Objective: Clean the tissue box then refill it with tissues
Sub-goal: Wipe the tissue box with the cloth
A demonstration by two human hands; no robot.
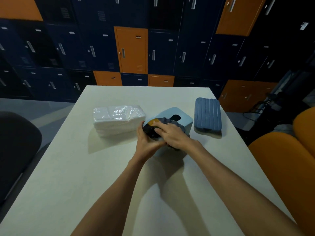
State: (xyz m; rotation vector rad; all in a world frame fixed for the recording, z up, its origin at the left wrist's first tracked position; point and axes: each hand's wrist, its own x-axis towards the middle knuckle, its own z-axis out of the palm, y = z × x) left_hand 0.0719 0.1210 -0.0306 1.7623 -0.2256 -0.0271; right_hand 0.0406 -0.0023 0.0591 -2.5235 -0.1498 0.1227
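— Two bare forearms are seen stretched from the bottom edge across a pale table (68, 167). What is being held?

— The tissue box (185, 120), pale blue, is gripped at its near end by the left hand (144, 142), with the thumb along the box's left edge and the fingers wrapped beneath. A dark cloth (150, 132) is pressed onto the box's top by the right hand (172, 133), with its fingers laid nearly straight and nothing pinched.

— How is the box placed?

— It is set mid-table, its long axis running away from the person and slanted right. The cloth is bunched over the near end and the far end is left bare. Any further wiping would likely be carried along that axis, toward the far right.

— And the contents?

— Only darkness is shown through the oval slot (176, 117), and no tissue is seen protruding, so the box is judged empty and refilling not yet begun. A wrapped tissue pack (117, 120), sealed in clear film, is laid just left of the box, nearer the left hand. A ribbed blue panel (208, 114), possibly the box's base, is set apart to the right.
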